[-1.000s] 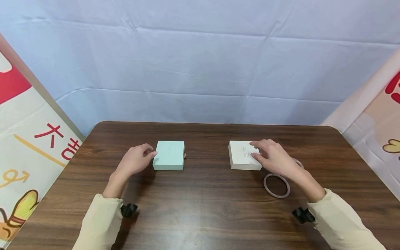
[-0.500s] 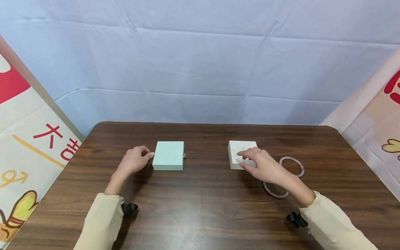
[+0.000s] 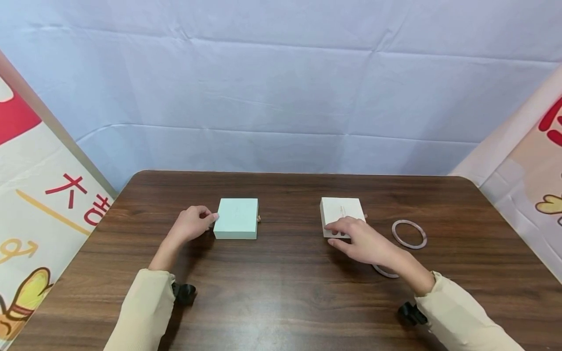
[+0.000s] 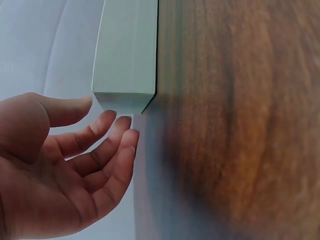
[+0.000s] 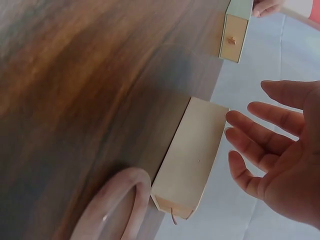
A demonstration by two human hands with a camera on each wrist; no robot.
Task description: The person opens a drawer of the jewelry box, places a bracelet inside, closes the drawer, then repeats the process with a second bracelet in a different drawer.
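Note:
A mint-green drawer box (image 3: 237,217) lies on the table at the left, with a small knot-like pull on its right side. Beside its left end is my left hand (image 3: 191,224), thumb and loosely bent fingers apart, fingertips right at the box's end in the left wrist view. My right hand (image 3: 362,241) hovers over the near edge of a white box (image 3: 340,207) with faint lettering; its fingers are loosely spread and hold nothing. From the white box's right end a ribbon tab (image 5: 173,217) sticks out. Two pale pinkish bangles lie nearby: the rear bangle (image 3: 408,222) in full, the front bangle (image 3: 386,274) mostly hidden under my right hand.
The dark wood-grain table (image 3: 272,287) ends at a pale blue cloth backdrop (image 3: 281,97). Printed panels stand at the left (image 3: 52,214) and right sides. Black wrist cameras sit at both cuffs.
My right hand has moved left and nearer across the white box, uncovering the rear bangle and covering more of the front one. My left hand stays almost still beside the mint-green box.

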